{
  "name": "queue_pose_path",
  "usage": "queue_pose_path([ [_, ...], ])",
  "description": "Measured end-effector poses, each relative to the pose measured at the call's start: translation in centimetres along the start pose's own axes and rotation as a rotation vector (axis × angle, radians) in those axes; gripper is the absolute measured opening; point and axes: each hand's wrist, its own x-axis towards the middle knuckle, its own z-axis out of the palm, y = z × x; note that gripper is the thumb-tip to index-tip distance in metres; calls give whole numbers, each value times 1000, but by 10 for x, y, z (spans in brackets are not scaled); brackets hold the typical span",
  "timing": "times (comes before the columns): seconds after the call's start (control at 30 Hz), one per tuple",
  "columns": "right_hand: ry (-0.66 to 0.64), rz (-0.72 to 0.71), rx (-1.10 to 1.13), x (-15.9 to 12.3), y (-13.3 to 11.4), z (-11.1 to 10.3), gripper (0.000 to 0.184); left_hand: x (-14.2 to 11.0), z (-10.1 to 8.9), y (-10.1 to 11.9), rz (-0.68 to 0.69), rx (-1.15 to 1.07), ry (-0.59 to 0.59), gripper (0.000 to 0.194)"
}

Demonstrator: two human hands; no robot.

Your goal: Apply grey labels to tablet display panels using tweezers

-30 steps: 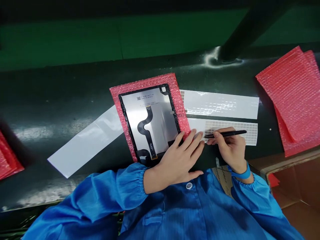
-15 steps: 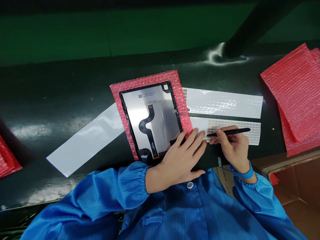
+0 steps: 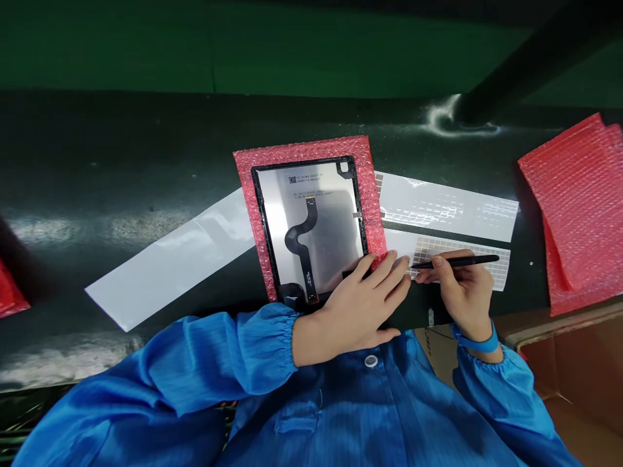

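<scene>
My left hand (image 3: 357, 308) lies palm down with its fingers spread. It reaches over the lower right corner of a display panel (image 3: 335, 240), and its fingertips rest at the left part of a white sheet of small grid-like stickers (image 3: 460, 250). In my right hand (image 3: 467, 292) is a pair of slim black tweezers (image 3: 470, 261), pinched between thumb and fingers. The tip points left, at the sheet's lower left grid area; whether it grips a sticker is too small to tell. Silver-backed and black-framed, the panel carries a black flex cable (image 3: 304, 250) and lies on a pink bubble-wrap bag (image 3: 302, 148).
Above the sticker sheet lies a second white sheet (image 3: 448, 207). A long white strip (image 3: 170, 266) extends left from under the bag. More pink bubble bags (image 3: 579, 214) are stacked at right, above a cardboard box (image 3: 579, 350). Another red bag (image 3: 10, 292) shows at the left edge.
The whole view has shifted slightly, so the panel, sheets and hands appear farther right. Both hands keep nearly the same pose against the sticker sheet, with the tweezers still held.
</scene>
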Motion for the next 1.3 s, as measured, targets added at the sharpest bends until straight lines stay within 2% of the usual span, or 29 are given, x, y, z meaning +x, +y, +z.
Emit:
queue_pose_path([
  [0.23, 9, 28, 79, 2, 0, 3, 22, 0, -1, 0, 7, 12, -12, 86],
  [0.4, 62, 80, 172, 7, -9, 4, 32, 0, -1, -3, 9, 3, 7, 88],
  [0.5, 72, 72, 210, 12, -22, 8, 32, -6, -8, -5, 30, -15, 46, 87],
  [0.57, 59, 48, 218, 18, -33, 15, 30, -16, -19, -6, 35, -19, 87, 78],
  [0.67, 1, -7, 212, 30, -54, 39, 29, -33, -41, -7, -31, -46, 98, 57],
  [0.77, -128, -57, 233, 46, -75, 77, 32, -48, -57, -14, -191, -55, -35, 51],
  [0.83, -229, -62, 249, 57, -87, 107, 33, -55, -61, -25, -262, 6, -105, 58],
  [0.9, -309, -57, 249, 66, -96, 135, 35, -60, -59, -38, -270, 74, -120, 72],
  [1.0, -386, -44, 238, 74, -105, 165, 36, -64, -55, -56, -281, 94, -148, 84],
  [1.1, -419, -4, 241, 77, -108, 178, 35, -65, -52, -64, -288, 59, -197, 86],
  [1.3, -400, 26, 215, 75, -110, 181, 35, -64, -51, -63, -297, -9, -205, 81],
])
